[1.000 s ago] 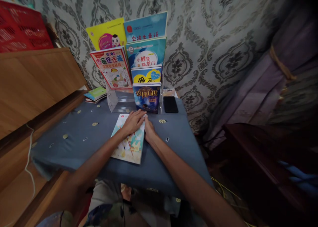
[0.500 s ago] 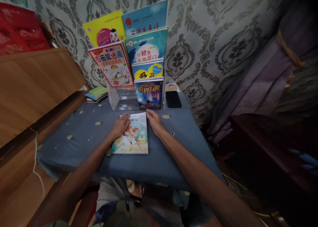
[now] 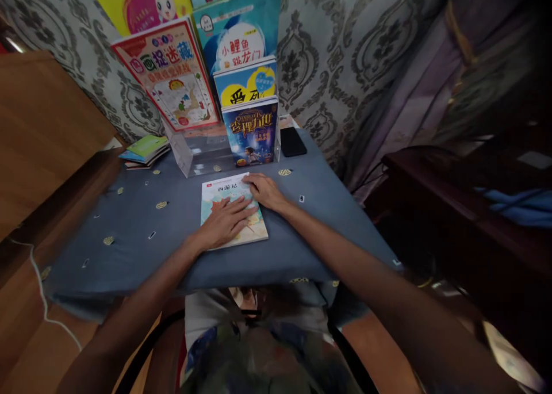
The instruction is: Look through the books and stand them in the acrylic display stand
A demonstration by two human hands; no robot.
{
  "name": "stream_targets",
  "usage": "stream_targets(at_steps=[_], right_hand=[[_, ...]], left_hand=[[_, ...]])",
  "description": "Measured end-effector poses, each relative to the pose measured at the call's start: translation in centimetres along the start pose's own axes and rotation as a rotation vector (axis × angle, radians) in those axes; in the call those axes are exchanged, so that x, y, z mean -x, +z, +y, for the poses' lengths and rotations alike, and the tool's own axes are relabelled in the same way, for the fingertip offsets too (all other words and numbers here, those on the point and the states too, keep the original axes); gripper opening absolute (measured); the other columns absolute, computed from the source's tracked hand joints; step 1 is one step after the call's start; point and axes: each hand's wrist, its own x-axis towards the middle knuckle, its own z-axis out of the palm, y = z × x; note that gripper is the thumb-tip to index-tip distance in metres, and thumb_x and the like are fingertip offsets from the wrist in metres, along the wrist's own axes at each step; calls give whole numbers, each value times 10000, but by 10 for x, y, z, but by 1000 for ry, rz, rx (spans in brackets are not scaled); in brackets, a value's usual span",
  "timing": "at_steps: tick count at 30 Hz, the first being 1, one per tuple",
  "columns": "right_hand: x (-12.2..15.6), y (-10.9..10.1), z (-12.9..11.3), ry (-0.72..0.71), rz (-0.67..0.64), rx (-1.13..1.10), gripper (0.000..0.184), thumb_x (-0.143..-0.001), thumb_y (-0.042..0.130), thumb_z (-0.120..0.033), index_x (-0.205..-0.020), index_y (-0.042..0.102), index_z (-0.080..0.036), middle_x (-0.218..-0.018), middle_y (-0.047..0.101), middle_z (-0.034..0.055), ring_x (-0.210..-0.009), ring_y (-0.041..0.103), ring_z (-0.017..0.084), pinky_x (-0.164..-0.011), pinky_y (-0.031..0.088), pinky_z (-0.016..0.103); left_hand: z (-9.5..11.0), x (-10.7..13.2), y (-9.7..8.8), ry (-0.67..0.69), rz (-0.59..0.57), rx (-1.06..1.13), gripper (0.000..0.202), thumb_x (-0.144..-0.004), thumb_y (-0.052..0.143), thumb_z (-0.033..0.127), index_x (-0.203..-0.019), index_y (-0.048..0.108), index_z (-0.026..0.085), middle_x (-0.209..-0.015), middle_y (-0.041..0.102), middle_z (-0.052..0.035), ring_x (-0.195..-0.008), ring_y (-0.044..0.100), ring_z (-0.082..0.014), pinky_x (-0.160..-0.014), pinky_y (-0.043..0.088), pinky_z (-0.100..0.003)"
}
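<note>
A thin paperback book with a pale green illustrated cover and a black Chinese title lies closed on the blue tablecloth in front of me. My left hand rests flat across the middle of its cover, fingers spread, hiding much of the picture. At the upper right corner, my right hand has its fingers bent over the book's edge; its thumb is mostly hidden. Just behind the book stands a clear acrylic book rack. A dark blue book sits in the rack's lowest visible row, on the right.
Higher in the rack are a red-bordered book, a teal book and a yellow book. A black phone lies right of the rack, a small stack of booklets left of it. Patterned wallpaper covers the wall behind.
My left hand has slid from the book's upper left edge onto its middle. The right hand has moved from beside the right edge onto the upper right corner. The book has turned slightly; the view tilted down.
</note>
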Motion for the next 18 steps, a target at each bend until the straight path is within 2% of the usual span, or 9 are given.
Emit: stream_targets(at_steps=[3,5,9,12,15,18], right_hand=[[2,-2,-3,-35,-14,79,411,-904,477,-106,-1243,689,-203,-1295,697,74,-1301,565,225,-1117,440,428],[4,-4,-8,-29,-32,99,403,-918,468,-110,-1252,683,-172,-1325,680,98,-1327,548,227,-1130,429,418],[8,-5,-21,-6,-81,171,400,-948,454,-129,-1299,646,-102,-1415,608,157,-1394,488,237,-1167,384,402],[15,-5,-32,5,-121,251,422,-968,437,-150,-1354,600,-101,-1481,543,162,-1443,422,248,-1191,348,437],[28,-5,-40,47,-160,304,459,-990,401,-180,-1421,535,-99,-1530,482,170,-1463,388,263,-1190,342,483],[50,-6,-45,13,-178,304,474,-989,396,-205,-1438,516,-112,-1554,443,183,-1448,413,275,-1185,341,519]], left_hand=[[16,12,0,174,-22,26,453,-1060,337,372,-1492,449,298,-1596,402,-53,-1520,278,-213,-1257,121,-517],[22,17,0,223,-36,25,457,-1056,355,383,-1499,437,305,-1604,386,-54,-1524,268,-222,-1258,106,-527],[24,19,2,217,-38,7,446,-1059,356,365,-1493,440,310,-1598,398,-52,-1525,266,-220,-1251,128,-539],[24,20,3,210,-8,13,428,-1060,360,343,-1473,464,311,-1580,429,-52,-1507,310,-200,-1252,128,-532],[24,22,1,215,37,87,397,-1046,399,326,-1417,534,282,-1526,505,-62,-1455,409,-197,-1242,189,-520],[22,24,0,179,135,216,341,-1034,416,312,-1271,651,242,-1368,653,-70,-1325,559,-192,-1203,312,-468]])
